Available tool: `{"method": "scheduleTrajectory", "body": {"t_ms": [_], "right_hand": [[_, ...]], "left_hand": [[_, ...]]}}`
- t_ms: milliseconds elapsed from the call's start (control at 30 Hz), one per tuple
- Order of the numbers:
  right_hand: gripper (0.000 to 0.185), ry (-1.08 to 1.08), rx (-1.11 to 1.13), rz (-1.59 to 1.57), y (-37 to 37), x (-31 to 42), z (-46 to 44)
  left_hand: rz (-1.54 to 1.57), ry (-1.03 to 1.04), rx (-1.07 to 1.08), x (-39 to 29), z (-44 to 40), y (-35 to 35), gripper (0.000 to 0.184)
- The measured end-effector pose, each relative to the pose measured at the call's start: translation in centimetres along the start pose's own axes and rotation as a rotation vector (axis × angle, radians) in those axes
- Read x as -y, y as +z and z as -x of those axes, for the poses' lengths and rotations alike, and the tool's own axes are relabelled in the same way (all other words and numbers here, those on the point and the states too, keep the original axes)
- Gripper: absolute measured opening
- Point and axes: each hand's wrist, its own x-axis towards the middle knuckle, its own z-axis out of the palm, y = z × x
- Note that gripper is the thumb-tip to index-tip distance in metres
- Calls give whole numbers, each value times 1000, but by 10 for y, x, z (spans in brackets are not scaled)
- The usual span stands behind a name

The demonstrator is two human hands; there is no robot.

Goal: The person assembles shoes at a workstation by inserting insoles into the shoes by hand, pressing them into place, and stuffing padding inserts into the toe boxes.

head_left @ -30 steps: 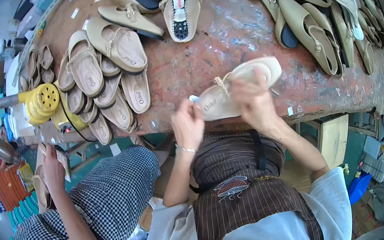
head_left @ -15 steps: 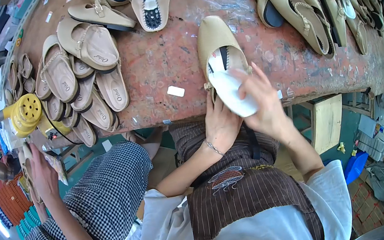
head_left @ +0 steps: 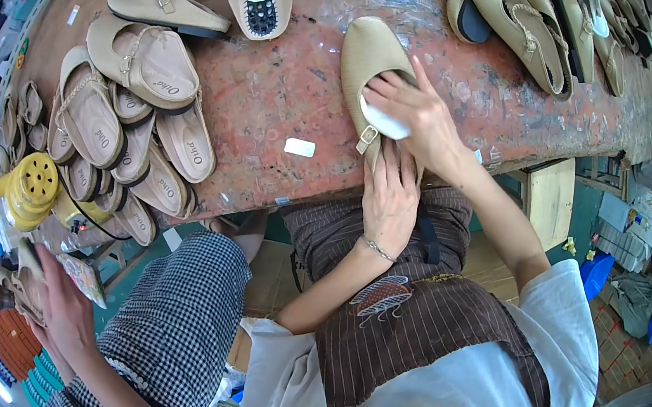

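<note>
A beige slip-on shoe with a buckled strap (head_left: pixel 371 47) lies on the table before me, toe pointing away. My left hand (head_left: pixel 390 204) grips its heel end, the fingers on the back of the shoe. A white insole (head_left: pixel 386 122) is partly inside the shoe; its front end is hidden in the opening. My right hand (head_left: pixel 421 122) holds the insole, its fingers reaching into the shoe opening and the thumb hidden from view.
Finished-looking beige shoes (head_left: pixel 156 65) are piled at the left; more shoes (head_left: pixel 512 15) lie at the right. A yellow machine head (head_left: pixel 34 190) stands at the left edge. Beside me, a co-worker's hand (head_left: pixel 67 302) holds a shoe. A white label (head_left: pixel 300 147) lies on the table.
My right hand has moved forward and left, sliding the white insole deeper into the shoe. My left hand stays at the heel, shifted slightly right and nearer me.
</note>
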Motion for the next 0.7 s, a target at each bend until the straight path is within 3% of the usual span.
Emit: {"method": "scheduleTrajectory", "body": {"t_ms": [167,300,400,433,500,700], "right_hand": [[50,99,-11,171,-12,29,10],[50,121,-32,227,2,25,-4],[60,334,227,150,-3,18,-29],[60,331,229,152,-1,22,-23],[61,178,-23,276,8,34,0],[45,91,0,317,15,25,-9]], "left_hand": [[119,-39,-54,1,-1,-3,66],[44,8,-83,1,4,11,71],[50,-8,-108,2,-4,-2,66],[51,-11,-111,2,-1,0,66],[31,24,-129,4,4,11,62],[92,-13,-114,1,3,8,62]]}}
